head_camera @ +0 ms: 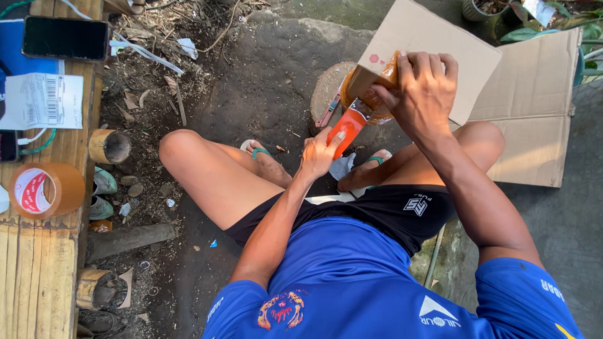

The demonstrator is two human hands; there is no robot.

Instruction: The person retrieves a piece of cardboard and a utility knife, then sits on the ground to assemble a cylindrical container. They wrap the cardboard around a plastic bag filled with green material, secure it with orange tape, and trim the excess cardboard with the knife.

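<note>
spare tape roll (43,189), phone (65,38), paper label (41,101)

Cardboard box (433,44): we see it plain brown with a small red mark, held near the upper right.
Flattened cardboard (534,107): we find it lying brown behind the box.
Paper label (41,100): white with black barcode, on our bench, left.
Phone screen (66,39): dark rectangle just above that label.

Matt brown cardboard box (433,44); glossy translucent plastic tape roll (370,94); rough split-bamboo worktop (38,263); smooth paper label (41,100); coarse, gritty ground (264,81).
</note>
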